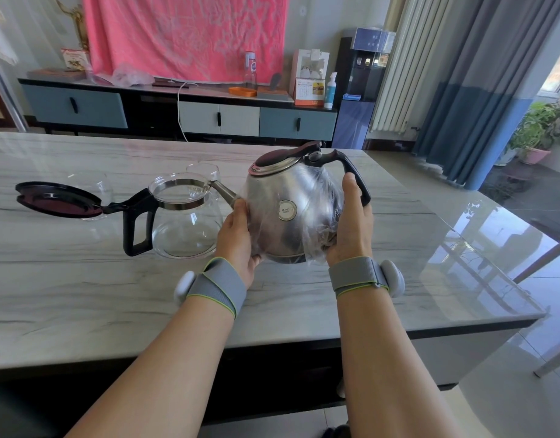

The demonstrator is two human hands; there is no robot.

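**Forearms out, both hands on a film-wrapped kettle, glass just beside it**

Forearms in grey wristbands (pixel 215 286) reached out over the tabletop (pixel 82 295). The left hand (pixel 239 235) and the right hand (pixel 351 222) cupped the steel kettle (pixel 291 222) between them, one on each flank with fingers curled round its body. The kettle sat between the palms, tipped a little toward the person. Whether its base touched the tabletop could not be told.

The main risk was probably the grip. Loose plastic film (pixel 323 197) covered the kettle's body, so both hands pressed on film rather than metal. The film could have slid over the steel and let the kettle twist or drop. Neither hand was on the kettle handle (pixel 354 172), which stood just beyond the right hand's fingers.

The second risk lay on the left hand's far side. The spout (pixel 223 189) pointed at the rim of the glass pot (pixel 187 229) and looked very close to it, possibly touching. A slip or a turn leftward would likely have knocked metal against glass. The glass cups (pixel 203 172) beyond the pot could have been struck too. The pot's lid (pixel 59 200) hung open, well out to the left.

Tugging at the film with the kettle unsupported could have jerked it sideways.
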